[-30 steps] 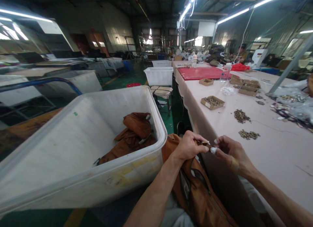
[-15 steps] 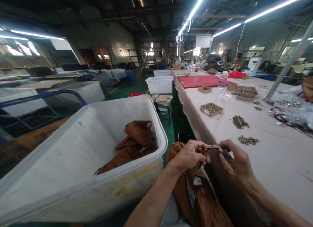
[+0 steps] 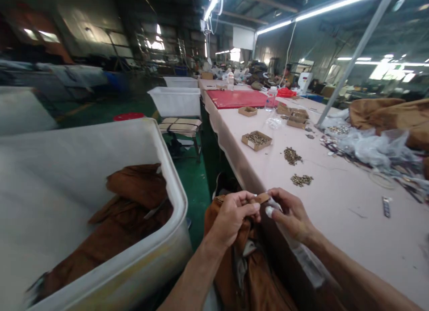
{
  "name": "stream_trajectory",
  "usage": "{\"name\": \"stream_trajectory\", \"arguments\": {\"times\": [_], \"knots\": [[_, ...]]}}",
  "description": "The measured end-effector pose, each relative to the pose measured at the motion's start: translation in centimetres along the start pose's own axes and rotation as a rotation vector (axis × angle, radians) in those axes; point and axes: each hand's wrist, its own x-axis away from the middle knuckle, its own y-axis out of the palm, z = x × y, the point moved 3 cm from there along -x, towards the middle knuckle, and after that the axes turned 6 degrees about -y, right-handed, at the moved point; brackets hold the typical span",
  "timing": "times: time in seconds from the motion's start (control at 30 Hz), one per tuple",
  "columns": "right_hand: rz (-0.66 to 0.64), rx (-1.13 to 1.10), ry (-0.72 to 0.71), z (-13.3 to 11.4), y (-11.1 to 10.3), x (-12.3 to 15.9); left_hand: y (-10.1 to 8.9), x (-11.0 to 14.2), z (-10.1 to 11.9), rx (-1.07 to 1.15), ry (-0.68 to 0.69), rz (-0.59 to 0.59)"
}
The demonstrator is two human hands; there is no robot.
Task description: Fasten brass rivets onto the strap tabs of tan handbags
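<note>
A brown cloth item (image 3: 256, 275), a garment or bag with an opening and pale lining, lies gathered in front of me beside the table. My left hand (image 3: 239, 210) is closed, pinching a short brown strap (image 3: 262, 198) above the cloth. At the strap's other end is my right hand (image 3: 291, 215), its forefinger at the tip and its thumb bent below. White material covers the thumb's end. A pale translucent strip (image 3: 306, 259) hangs under that hand. Just beyond my hands, two small piles of brass-coloured metal pieces (image 3: 292, 156) lie on the table.
On my left stands a large white bin (image 3: 182, 199) with brown cloth pieces (image 3: 134, 212) inside. The pink-covered table (image 3: 335, 239) bears cardboard boxes (image 3: 256, 141), a red sheet (image 3: 241, 98), plastic bags (image 3: 378, 143) and a small metal tool (image 3: 386, 207). A metal post (image 3: 357, 56) rises at right.
My view has turned right, so bin and table sit further left. The strap between my hands now shows a lighter brown side, and the right thumb and forefinger are further apart.
</note>
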Motion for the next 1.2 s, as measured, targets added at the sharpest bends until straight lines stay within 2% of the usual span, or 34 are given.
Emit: {"name": "stream_trajectory", "arguments": {"times": [0.07,0.1,0.23,0.3,0.37,0.53,0.73,0.9,1.03,1.2], "knots": [[-0.049,0.122,0.064,2.0,-3.4,-1.4,-0.6,-0.8,-0.2,-0.055,0.02,0.034],[-0.013,0.227,0.101,3.1,-5.7,-2.0,-1.0,-1.1,-0.4,-0.07,0.023,0.055],[0.287,0.608,0.233,7.4,-15.1,-2.8,-2.0,-2.1,-1.0,-0.061,0.021,0.114],[0.317,0.688,0.297,9.4,-17.9,-2.4,-2.3,-2.4,-1.2,-0.046,0.008,0.117],[0.298,0.735,0.347,11.0,-19.2,-1.9,-2.5,-2.7,-1.4,-0.037,-0.001,0.12],[0.224,0.825,0.369,13.2,-18.7,-2.2,-3.2,-3.5,-2.0,-0.084,-0.003,0.108],[0.17,0.993,0.329,12.7,-16.8,-4.1,-4.1,-4.0,-2.3,-0.238,-0.014,0.147],[0.153,1.145,0.306,11.6,-14.9,-4.7,-2.7,-4.3,-0.5,-0.385,0.001,0.175],[0.074,1.148,0.336,11.6,-14.9,-4.8,-1.1,-4.2,1.0,-0.455,0.054,0.194],[-0.047,1.084,0.372,12.4,-15.9,-3.1,-0.1,-3.3,0.0,-0.485,0.097,0.263]]}}
